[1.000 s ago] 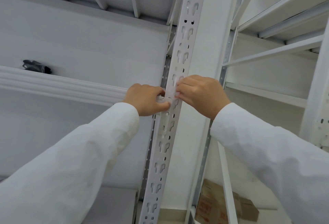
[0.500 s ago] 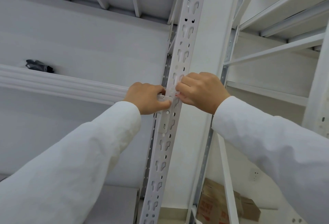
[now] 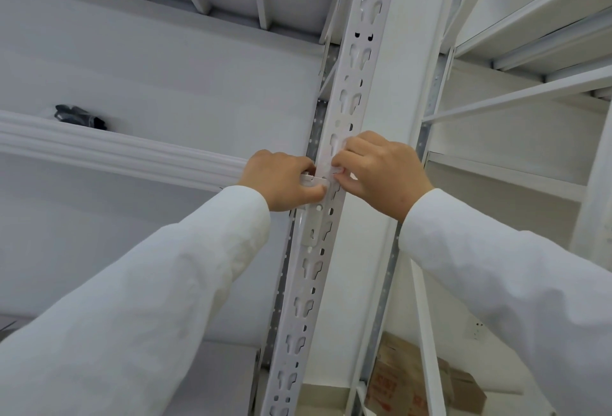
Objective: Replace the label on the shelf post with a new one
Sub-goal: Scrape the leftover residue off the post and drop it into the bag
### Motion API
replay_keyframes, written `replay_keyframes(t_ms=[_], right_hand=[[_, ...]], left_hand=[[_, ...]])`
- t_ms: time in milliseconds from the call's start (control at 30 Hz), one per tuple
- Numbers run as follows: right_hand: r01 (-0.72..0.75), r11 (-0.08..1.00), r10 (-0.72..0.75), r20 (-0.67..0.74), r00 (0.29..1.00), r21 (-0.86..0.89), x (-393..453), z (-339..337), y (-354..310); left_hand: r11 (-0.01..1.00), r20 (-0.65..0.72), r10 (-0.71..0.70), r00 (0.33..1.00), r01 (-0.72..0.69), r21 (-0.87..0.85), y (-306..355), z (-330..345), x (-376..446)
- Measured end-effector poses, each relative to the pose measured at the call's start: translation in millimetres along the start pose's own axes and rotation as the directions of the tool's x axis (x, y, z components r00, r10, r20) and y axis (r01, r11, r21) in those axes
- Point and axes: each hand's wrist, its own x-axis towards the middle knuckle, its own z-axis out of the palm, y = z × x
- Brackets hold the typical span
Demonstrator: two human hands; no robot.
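A: Since the shelf post (image 3: 334,190) is the biggest thing here, where on it is the label (image 3: 323,180)?

B: Across its slotted face, between two hands. The left hand (image 3: 284,180) pinches the strip's left end; the right hand (image 3: 381,170) pinches its right end.

A: How far along?

B: Midway, I'd judge. Whether it's the old one or the new, I can't tell. One post, two hands, one label.

Two hands, the left hand (image 3: 281,180) and right hand (image 3: 381,172), on one shelf post (image 3: 318,266); one white label (image 3: 314,180); one cardboard box (image 3: 414,386); one dark bundle (image 3: 79,116).
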Motion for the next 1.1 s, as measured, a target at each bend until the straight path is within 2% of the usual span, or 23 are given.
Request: replay_keyframes(t_ms=[200,533,800,933,1100], right_hand=[[-0.13,0.989,0.132,-0.032,0.991,0.064,-6.3,-1.7,-13.7],[-0.214,0.972,0.22,-0.063,0.973,0.099,-4.1,-3.5,-20.5],[-0.243,0.968,0.248,-0.073,0.966,0.06,-3.2,0.8,-28.7],[-0.272,0.953,0.287,-0.116,0.951,0.131,-7.0,-1.5,-27.8],[-0.237,0.961,0.249,-0.067,0.966,0.142,-5.4,-3.9,-24.4]], left_hand=[[1.0,0.0,0.002,1.0,-0.002,0.004,-0.5,3.8,-1.5],[1.0,-0.018,0.004,1.0,-0.003,0.008,-1.7,1.3,0.8],[1.0,-0.02,0.011,1.0,-0.01,0.007,-2.5,4.5,0.2],[1.0,-0.009,0.013,1.0,-0.012,0.002,0.0,6.0,-2.1],[1.0,-0.025,0.022,0.999,-0.022,0.01,-2.2,3.1,1.8]])
